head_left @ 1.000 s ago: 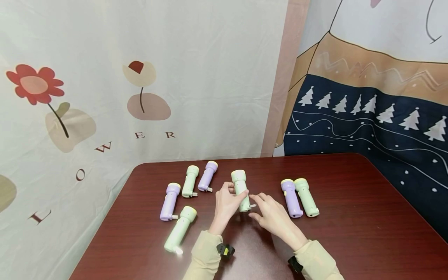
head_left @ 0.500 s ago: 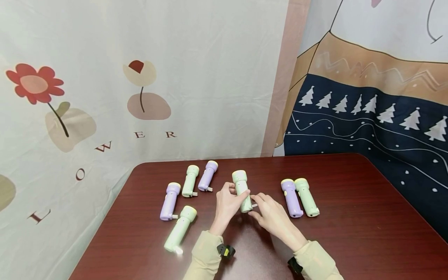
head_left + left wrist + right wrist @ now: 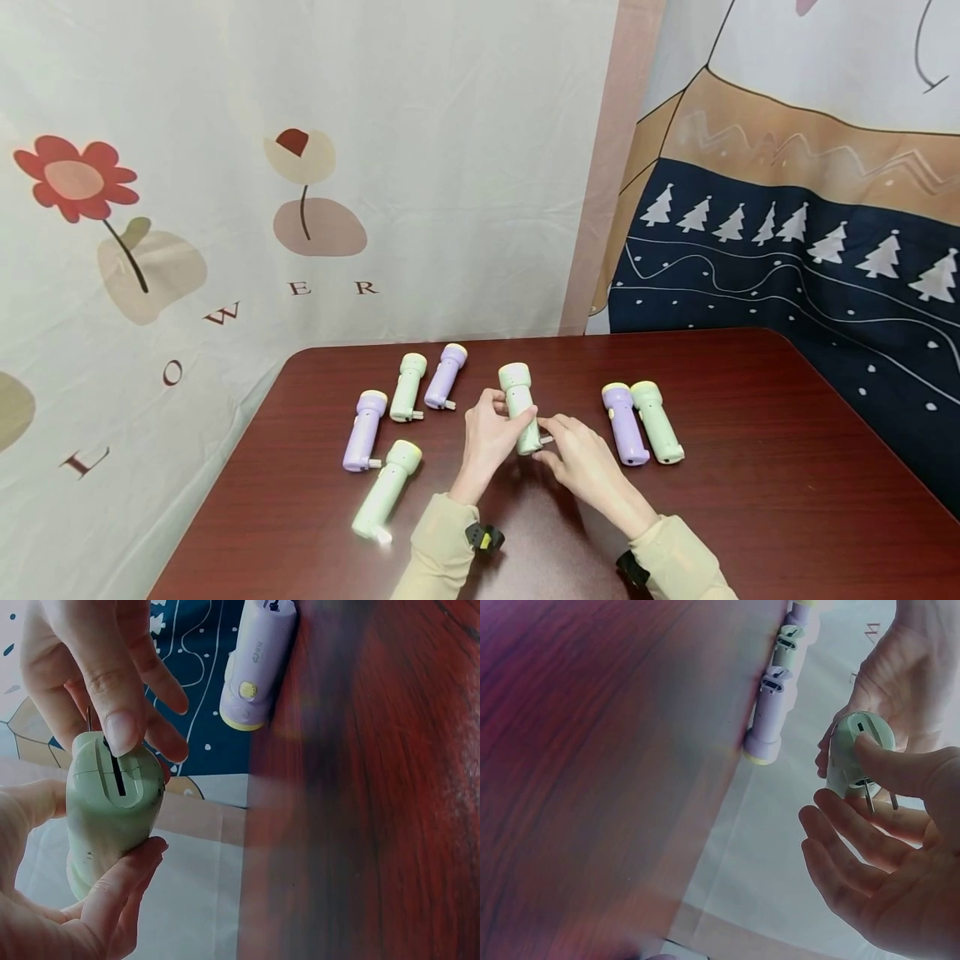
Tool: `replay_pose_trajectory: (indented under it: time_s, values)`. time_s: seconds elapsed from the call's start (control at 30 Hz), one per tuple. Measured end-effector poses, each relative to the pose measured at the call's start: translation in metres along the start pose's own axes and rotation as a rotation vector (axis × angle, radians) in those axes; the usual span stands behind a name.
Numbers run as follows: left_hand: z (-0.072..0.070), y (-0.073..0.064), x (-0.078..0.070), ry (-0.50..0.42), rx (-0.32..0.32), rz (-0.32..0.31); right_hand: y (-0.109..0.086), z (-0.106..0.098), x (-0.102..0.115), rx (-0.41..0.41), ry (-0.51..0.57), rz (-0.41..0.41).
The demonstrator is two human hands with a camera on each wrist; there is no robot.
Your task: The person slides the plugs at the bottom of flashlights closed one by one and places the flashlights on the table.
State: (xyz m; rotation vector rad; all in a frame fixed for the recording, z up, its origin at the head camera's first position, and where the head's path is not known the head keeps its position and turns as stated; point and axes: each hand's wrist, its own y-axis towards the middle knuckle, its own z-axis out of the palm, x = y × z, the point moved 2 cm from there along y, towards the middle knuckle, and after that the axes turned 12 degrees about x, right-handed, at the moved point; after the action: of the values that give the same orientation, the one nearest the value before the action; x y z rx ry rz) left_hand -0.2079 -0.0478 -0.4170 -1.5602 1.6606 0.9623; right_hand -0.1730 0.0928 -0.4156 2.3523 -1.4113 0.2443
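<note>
My left hand (image 3: 491, 433) grips a pale green plug-in flashlight (image 3: 516, 383) around its body, head pointing away from me. Two metal prongs (image 3: 869, 796) stick out sideways at its tail end. The right hand (image 3: 588, 467) is at that end. Its thumb (image 3: 889, 766) presses on the slotted end face, seen closely in both wrist views, while the other fingers (image 3: 855, 851) spread loosely around the prongs. Whether the right index fingertip touches the casing, I cannot tell. In the left wrist view, a black slot (image 3: 118, 776) shows below the thumb tip.
Left on the dark red table (image 3: 750, 533) lie purple flashlights (image 3: 363, 433) (image 3: 446, 377) and green ones (image 3: 407, 387) (image 3: 386, 492), prongs folded out. On the right, a purple flashlight (image 3: 625, 425) and a green one (image 3: 657, 423) lie side by side. Printed curtains (image 3: 450, 167) hang behind.
The left hand and the green flashlight have shifted very slightly to the right, toward the right hand. The right hand has barely moved, and the flashlights on the table lie as before.
</note>
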Motion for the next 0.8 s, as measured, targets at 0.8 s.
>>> replay_pose_trajectory:
  time_s: [0.8]
  values:
    - [0.0060, -0.0076, -0.0103, -0.001, -0.054, 0.081, 0.0003, -0.0057, -0.0017, -0.040, 0.036, 0.030]
